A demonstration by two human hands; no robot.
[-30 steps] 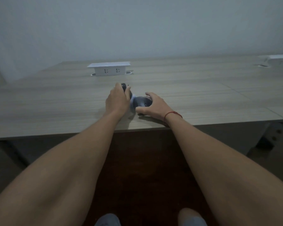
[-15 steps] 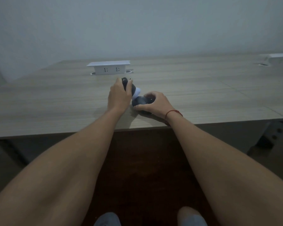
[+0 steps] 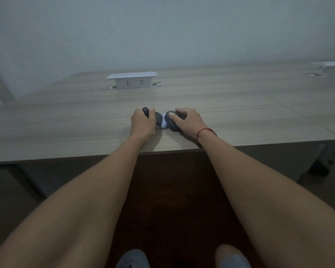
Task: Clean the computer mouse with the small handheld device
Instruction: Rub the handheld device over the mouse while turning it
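A dark computer mouse (image 3: 171,122) rests on the wooden desk (image 3: 85,122) near its front edge. My right hand (image 3: 188,120) is wrapped over the mouse, fingers curled on its top, a red string at the wrist. My left hand (image 3: 142,122) grips a small dark handheld device (image 3: 159,119) with a white tip. The white tip presses against the left side of the mouse. Most of the device's body is hidden inside my fist; its dark rear end pokes out above my fingers.
A white pop-up socket box (image 3: 132,80) stands on the desk farther back, left of centre. A second white box (image 3: 334,64) sits at the far right edge. The desk's front edge runs just below my wrists. A pale wall rises behind.
The device's tip has dropped from the top of the mouse to its left side. My right hand has shifted its hold and the mouse looks turned slightly.
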